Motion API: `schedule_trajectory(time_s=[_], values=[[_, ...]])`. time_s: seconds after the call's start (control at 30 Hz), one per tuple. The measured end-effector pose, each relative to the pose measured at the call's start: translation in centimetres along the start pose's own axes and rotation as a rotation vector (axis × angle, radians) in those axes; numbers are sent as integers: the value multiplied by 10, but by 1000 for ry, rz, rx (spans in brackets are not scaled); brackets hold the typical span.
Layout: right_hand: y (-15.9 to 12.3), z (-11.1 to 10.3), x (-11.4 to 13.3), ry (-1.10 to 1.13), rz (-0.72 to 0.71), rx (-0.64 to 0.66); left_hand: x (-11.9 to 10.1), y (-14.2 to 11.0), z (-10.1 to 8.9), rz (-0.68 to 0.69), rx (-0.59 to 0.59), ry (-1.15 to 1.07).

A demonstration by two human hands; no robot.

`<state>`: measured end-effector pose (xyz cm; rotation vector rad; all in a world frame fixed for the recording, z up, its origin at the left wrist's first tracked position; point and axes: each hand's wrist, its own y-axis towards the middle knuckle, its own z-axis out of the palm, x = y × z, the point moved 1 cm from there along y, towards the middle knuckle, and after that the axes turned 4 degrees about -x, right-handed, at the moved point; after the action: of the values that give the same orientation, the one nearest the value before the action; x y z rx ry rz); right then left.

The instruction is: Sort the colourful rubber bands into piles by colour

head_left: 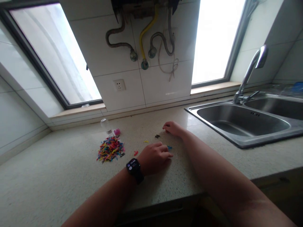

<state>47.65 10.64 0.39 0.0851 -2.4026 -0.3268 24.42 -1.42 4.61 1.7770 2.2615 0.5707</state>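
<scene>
Here, reaches in from the near edge of the surface [61,164] with both bare arms. Nearest, sets the left hand [153,157] low, back upward, fingers loosely bent and aimed to the right; on that wrist, wears a black watch [133,166] reading 11:48 in lit digits. Just past the watch, a red piece [135,153]; well to the left, a heap of small multicoloured pieces [110,149]. Just beyond the left fingers, partly covered, blue pieces [169,147]; past the knuckles, a yellow piece [146,141]. Farther out, close by the right hand [174,128], a little cluster of dark pieces [157,136]. Curls the right fingers inward, toward the left. Holds the two hands apart from each other; cannot tell about anything pinched in either, with fingertips partly hidden. Behind the heap, a pink item [116,131] and a clear container [105,126] with a mark too small to read. Over at the right, a steel sink [243,142]; on the tiled wall, a socket [120,85].
</scene>
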Motion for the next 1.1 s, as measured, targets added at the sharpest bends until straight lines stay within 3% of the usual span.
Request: schedule_trajectory(time_s=[0.23, 0.43, 0.63, 0.77, 0.97, 1.1], values=[[-5, -3, 13, -90, -35, 20, -28, 3, 2, 178, -21, -25], [-8, 0, 30, -172, -128, 44, -51, -2, 16, 307, 29, -85], [-11, 3, 51, -269, -239, -11, -46, -35, 9, 231, 113, -226], [-15, 8, 78, -286, -339, -59, -38, -52, 1, 241, 152, -263], [-26, 38, 129, -286, -679, 83, -25, -53, 27, 380, 226, -362], [-35, 60, 156, -257, -760, 182, -22, -54, 43, 391, 313, -459]])
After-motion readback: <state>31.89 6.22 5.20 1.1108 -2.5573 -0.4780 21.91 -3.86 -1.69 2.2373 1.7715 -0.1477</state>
